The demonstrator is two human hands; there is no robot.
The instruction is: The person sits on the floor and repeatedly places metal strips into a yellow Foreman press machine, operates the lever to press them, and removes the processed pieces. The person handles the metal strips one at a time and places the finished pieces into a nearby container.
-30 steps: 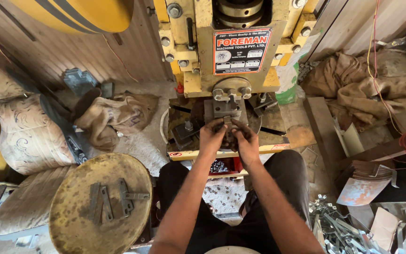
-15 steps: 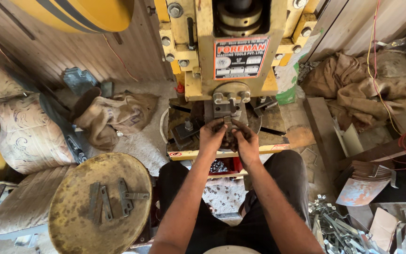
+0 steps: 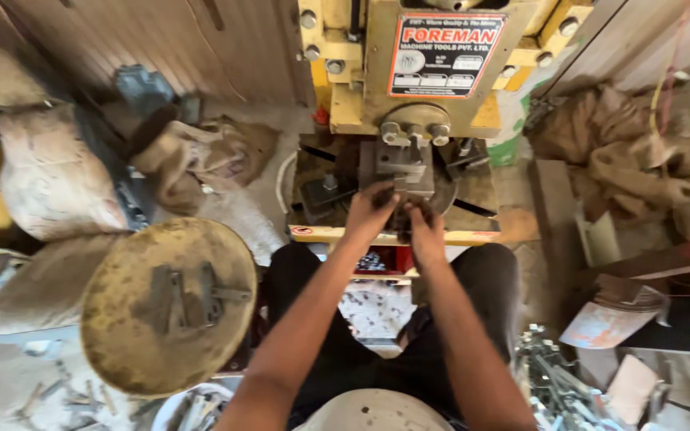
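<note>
Since the earlier frame our view has come closer to the yellow metal press machine (image 3: 409, 72); both hands have stayed under its grey steel die block (image 3: 403, 166). Our left hand (image 3: 370, 214) and right hand (image 3: 425, 231) pinch a small dark metal piece (image 3: 399, 217) between them; its long axis we cannot tell. A round rusty metal tray (image 3: 121, 319) lies left.

The press machine (image 3: 417, 72) stood at the far centre, with both hands (image 3: 397, 219) side by side at its die block (image 3: 405, 164). A round metal tray (image 3: 169, 307) lay near left, stuffed sacks (image 3: 49, 175) farther left. Crumpled burlap (image 3: 640, 152) lay far right, loose metal parts (image 3: 557, 383) near right.
</note>
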